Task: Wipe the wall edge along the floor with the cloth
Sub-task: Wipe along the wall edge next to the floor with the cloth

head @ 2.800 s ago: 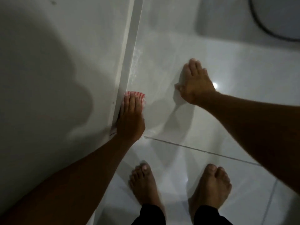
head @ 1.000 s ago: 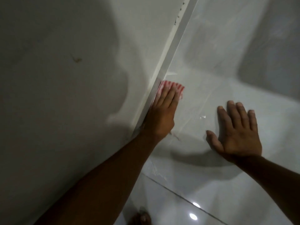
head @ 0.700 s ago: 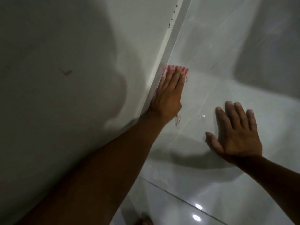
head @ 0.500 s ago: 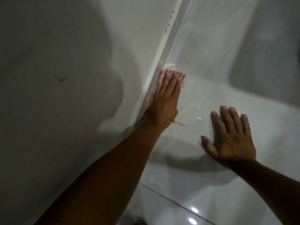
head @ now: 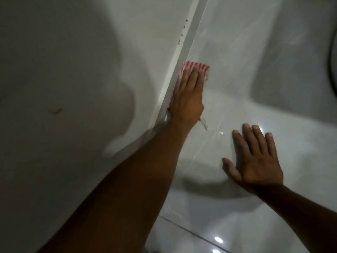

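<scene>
Head view, left hand (head: 187,99) flat on seemingly striped cloth (head: 197,66), right hand (head: 255,161) spread, glossy tile (head: 273,115).

Single head cam, worn high, tilted steeply down and forward. Close on floor (head: 237,106) and wall (head: 73,70) junction; wall fills left half, floor right. Both forearms enter from bottom edge. Wide-angle bend at margins.
</scene>
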`<act>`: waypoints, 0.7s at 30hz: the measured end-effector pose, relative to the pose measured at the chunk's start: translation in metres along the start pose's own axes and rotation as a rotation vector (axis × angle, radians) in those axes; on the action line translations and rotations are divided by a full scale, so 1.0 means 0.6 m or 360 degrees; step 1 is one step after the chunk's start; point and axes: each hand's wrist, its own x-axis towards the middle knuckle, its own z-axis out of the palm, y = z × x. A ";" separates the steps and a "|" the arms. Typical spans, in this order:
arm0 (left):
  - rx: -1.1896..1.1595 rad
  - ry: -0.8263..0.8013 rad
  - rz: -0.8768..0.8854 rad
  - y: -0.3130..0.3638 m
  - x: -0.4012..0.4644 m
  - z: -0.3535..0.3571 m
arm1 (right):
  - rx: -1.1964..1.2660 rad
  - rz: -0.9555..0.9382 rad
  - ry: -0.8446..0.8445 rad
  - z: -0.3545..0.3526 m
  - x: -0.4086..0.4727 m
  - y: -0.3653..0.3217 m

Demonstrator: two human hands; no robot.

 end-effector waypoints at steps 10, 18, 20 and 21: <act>0.0174 -0.0086 0.0218 -0.013 -0.051 -0.008 | 0.0009 -0.0020 0.0006 0.003 0.001 0.003; 0.0091 -0.0120 0.0076 0.004 0.048 -0.006 | 0.0007 -0.0022 0.0002 0.005 0.000 0.004; 0.0097 -0.0135 0.0095 -0.006 -0.017 -0.004 | 0.0016 -0.0032 0.0029 0.006 -0.001 0.005; 0.0072 -0.0116 0.0116 -0.013 -0.057 -0.003 | 0.0024 -0.0038 0.0044 0.006 -0.001 0.006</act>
